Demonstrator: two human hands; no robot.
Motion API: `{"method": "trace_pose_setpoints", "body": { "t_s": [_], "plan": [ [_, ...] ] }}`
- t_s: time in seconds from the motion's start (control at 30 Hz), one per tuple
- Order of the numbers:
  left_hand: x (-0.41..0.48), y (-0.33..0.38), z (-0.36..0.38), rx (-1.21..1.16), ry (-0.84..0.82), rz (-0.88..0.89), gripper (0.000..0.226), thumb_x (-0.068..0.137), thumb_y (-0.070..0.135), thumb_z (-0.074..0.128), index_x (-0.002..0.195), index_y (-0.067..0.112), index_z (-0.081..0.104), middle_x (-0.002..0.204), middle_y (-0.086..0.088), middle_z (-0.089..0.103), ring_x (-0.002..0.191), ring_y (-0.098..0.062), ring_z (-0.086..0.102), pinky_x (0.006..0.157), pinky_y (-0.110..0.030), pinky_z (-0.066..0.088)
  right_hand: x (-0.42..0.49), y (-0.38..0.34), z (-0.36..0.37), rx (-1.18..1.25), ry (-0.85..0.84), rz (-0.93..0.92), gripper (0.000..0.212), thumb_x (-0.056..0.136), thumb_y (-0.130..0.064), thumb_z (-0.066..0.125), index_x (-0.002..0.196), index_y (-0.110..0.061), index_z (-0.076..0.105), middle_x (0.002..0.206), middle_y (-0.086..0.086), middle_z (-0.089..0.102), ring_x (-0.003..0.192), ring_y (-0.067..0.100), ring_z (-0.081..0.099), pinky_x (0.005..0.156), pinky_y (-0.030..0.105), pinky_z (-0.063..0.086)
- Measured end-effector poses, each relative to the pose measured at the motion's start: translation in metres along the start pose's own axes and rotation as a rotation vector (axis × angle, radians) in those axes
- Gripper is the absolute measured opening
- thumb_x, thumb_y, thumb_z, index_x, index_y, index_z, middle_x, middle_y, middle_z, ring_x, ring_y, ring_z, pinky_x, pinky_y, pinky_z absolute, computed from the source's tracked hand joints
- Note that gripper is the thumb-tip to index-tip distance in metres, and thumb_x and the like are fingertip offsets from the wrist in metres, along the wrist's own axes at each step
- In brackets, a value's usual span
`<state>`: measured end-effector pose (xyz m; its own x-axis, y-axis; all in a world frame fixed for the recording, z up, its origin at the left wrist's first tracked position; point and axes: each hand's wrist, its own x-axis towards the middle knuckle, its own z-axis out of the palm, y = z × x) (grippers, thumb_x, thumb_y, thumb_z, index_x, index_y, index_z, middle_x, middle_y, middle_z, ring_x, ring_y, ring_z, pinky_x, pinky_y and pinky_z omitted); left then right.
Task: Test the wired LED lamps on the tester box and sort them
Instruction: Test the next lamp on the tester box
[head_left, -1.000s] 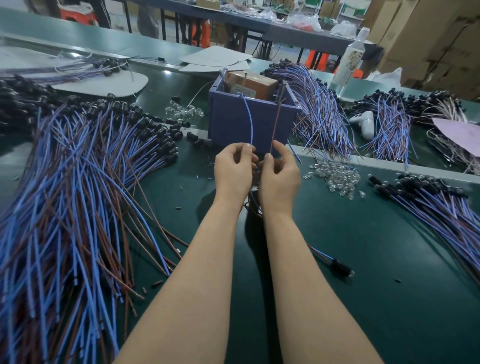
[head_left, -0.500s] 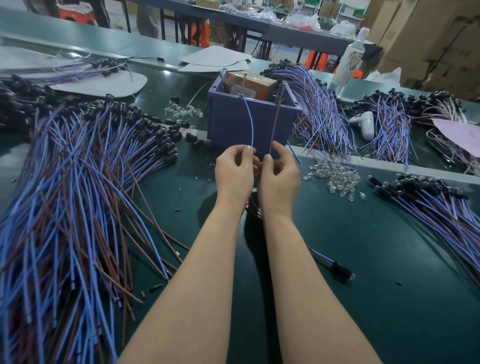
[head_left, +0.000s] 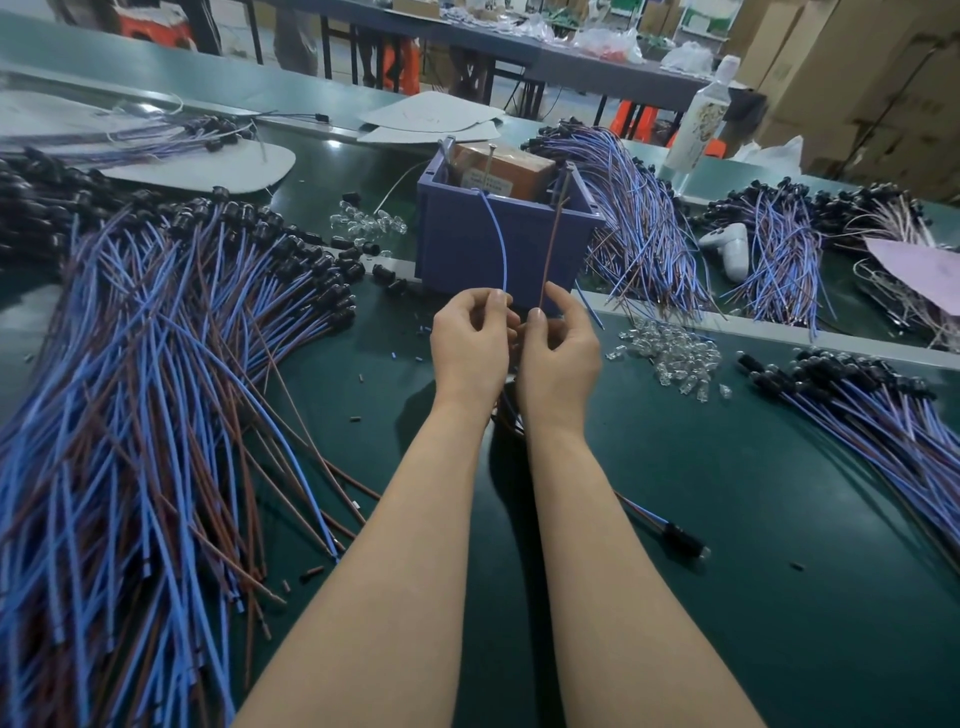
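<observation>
Two wires of one lamp rise from the hands to the purple tester box (head_left: 457, 244), which stands on the green desk (head_left: 727, 597) just beyond the fingers. The left hand (head_left: 470, 338) has a narrow grip, pinching the blue wire (head_left: 500, 249), whose tip curves onto the box's front rim. The right hand (head_left: 561, 353) pinches the brown wire (head_left: 550, 244), which runs straight up to a metal post at the box's right corner. The bulb end is hidden behind the hands, so I cannot tell whether it lights.

This looks like the test step itself, with both leads on the contacts. Next comes the sorting. That means lifting both leads off together and laying the lamp apart from the large pile (head_left: 156, 415) on the left, probably with the smaller pile (head_left: 893, 426) on the right.
</observation>
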<state>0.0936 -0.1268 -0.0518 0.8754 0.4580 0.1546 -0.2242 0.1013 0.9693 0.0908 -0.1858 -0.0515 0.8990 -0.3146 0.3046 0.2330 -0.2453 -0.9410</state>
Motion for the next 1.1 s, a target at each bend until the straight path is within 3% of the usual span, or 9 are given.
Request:
{"method": "trace_pose_setpoints", "body": {
  "t_s": [0.13,0.3,0.63,1.1],
  "plan": [
    [0.0006,0.0005,0.0004,-0.006,-0.004,0.0,0.014,0.096,0.011,0.05,0.09,0.006,0.061,0.064,0.003,0.057,0.047,0.004,0.053,0.053,-0.013,0.048,0.0006,0.0008,-0.0001,0.005,-0.004,-0.003,0.029,0.095,-0.012,0.05,0.122,-0.018,0.059,0.08,-0.002,0.062,0.079,0.018,0.062,0.079,0.03,0.05],
    [-0.0002,-0.0002,0.0007,0.015,-0.01,0.005,0.014,0.096,0.011,0.05,0.088,0.008,0.061,0.063,0.004,0.058,0.048,0.004,0.053,0.054,-0.013,0.048,0.0018,0.0021,0.0,0.003,0.002,-0.007,0.029,0.094,-0.011,0.05,0.122,-0.017,0.059,0.074,-0.01,0.058,0.075,0.013,0.059,0.072,0.018,0.044],
    [-0.0003,0.0018,-0.0002,0.006,-0.014,-0.003,0.014,0.097,0.011,0.049,0.091,0.006,0.062,0.065,0.002,0.057,0.048,0.004,0.053,0.055,-0.014,0.049,-0.0001,-0.0001,-0.0007,0.009,-0.002,0.0,0.029,0.094,-0.011,0.05,0.121,-0.017,0.059,0.078,-0.002,0.062,0.077,0.018,0.061,0.078,0.03,0.049],
    [-0.0018,0.0011,0.0004,0.001,-0.013,0.011,0.014,0.097,0.011,0.049,0.09,0.007,0.061,0.065,0.003,0.057,0.048,0.005,0.054,0.051,-0.011,0.046,0.0004,-0.0014,-0.0022,0.005,0.001,0.011,0.029,0.094,-0.012,0.05,0.121,-0.017,0.059,0.079,-0.001,0.063,0.078,0.02,0.063,0.082,0.037,0.052]
  ]
}}
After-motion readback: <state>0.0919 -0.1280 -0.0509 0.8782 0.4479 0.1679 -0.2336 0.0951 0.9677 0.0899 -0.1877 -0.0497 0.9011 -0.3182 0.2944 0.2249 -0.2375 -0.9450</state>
